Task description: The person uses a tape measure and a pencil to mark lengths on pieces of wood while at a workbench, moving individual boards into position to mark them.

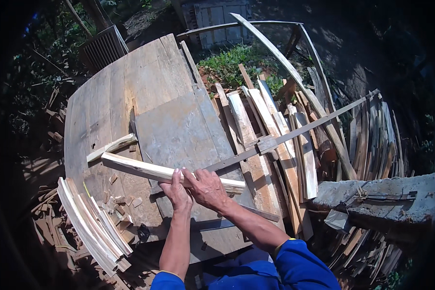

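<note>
1. Pale, freshly split wood is front and centre: a long wooden strip (pixel 164 171) lies across the weathered plank workbench (pixel 106 96), running from about 9 o'clock toward 4 o'clock, both hands on its near half.
2. Left hand (pixel 176 191) comes up from 6 o'clock, forearm nearly vertical, blue sleeve at the elbow. Fingers curl over the top edge of the strip, closed around it.
3. Right hand (pixel 209 187) sits just beside the left, the two touching at the thumbs. That forearm angles in from 5 o'clock, and the fingers are folded down on the same strip, gripping it.
4. Under the strip's right part lies a flat grey metal sheet (pixel 179 130), covering the bench's right half.
5. Shorter pale stick (pixel 112 147) sits at 10 o'clock from the hands, its end tucked just behind the long strip's far end.
6. Long flat metal bar (pixel 295 133) slants up toward 2 o'clock, starting right by the right hand and crossing over the pile beyond. It passes close above the knuckles.
7. Heap of wooden slats (pixel 275 140) leans at 2 to 3 o'clock, crowding the bench's right edge.
8. Bundle of curved pale slats (pixel 89 222) rests at 8 o'clock on the bench's near-left corner, with wood chips (pixel 123 198) scattered between it and the left hand.
9. Concrete block (pixel 382 198) sits at 3 o'clock, well apart from the hands.
</note>
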Demonstrator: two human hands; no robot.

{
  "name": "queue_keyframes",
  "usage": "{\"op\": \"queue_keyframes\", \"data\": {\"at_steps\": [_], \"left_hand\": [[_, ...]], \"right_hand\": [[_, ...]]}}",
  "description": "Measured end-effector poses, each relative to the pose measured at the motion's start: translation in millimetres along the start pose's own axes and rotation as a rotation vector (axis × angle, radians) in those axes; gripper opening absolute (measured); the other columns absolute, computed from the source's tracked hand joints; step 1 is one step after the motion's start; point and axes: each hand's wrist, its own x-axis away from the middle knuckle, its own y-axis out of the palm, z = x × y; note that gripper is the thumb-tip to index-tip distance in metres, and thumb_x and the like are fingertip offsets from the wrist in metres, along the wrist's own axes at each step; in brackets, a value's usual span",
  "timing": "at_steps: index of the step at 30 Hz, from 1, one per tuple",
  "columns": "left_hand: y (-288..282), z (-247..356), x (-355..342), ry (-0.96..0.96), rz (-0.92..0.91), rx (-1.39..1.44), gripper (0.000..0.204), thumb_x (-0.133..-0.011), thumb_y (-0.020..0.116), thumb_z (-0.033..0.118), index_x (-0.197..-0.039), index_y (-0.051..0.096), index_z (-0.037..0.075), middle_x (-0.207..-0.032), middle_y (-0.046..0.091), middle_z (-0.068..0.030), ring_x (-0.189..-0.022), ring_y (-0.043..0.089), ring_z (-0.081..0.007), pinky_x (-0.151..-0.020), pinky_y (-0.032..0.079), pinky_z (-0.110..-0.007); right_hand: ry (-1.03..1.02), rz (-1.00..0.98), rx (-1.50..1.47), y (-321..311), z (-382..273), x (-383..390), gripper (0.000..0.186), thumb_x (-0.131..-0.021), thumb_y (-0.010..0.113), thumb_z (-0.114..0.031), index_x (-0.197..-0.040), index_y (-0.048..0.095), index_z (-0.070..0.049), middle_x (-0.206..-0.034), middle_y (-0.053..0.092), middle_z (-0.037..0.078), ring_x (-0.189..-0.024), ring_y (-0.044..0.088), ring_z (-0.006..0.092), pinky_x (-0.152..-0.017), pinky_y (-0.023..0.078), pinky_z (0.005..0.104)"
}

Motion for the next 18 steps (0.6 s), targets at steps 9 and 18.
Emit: {"op": "queue_keyframes", "data": {"at_steps": [9, 18], "left_hand": [[-62.9, 89.1, -42.2, 0.108, -0.264, 0.304, 0.058, -0.101, 0.063, 0.043, -0.144, 0.044, 0.009, -0.129, 0.060, -0.0155, -0.122, 0.061, -0.0342, -0.102, 0.050, -0.049], [-176.0, 21.8, -38.1, -0.094, 0.305, -0.018, 0.044, -0.102, 0.061, 0.027, -0.140, 0.038, 0.020, -0.124, 0.050, -0.0121, -0.109, 0.063, -0.0342, -0.077, 0.064, -0.056]], "right_hand": [[0.083, -0.460, -0.301, -16.1, 45.4, 6.7, 0.067, -0.085, 0.076, -0.048, -0.139, 0.058, -0.013, -0.101, 0.071, 0.020, -0.091, 0.071, 0.0361, -0.077, 0.055, 0.0450], [-0.022, -0.856, -0.139, 4.1, 86.5, 7.2, 0.063, -0.081, 0.083, -0.043, -0.129, 0.062, -0.008, -0.102, 0.073, 0.020, -0.090, 0.072, 0.0354, -0.079, 0.054, 0.0446]]}}
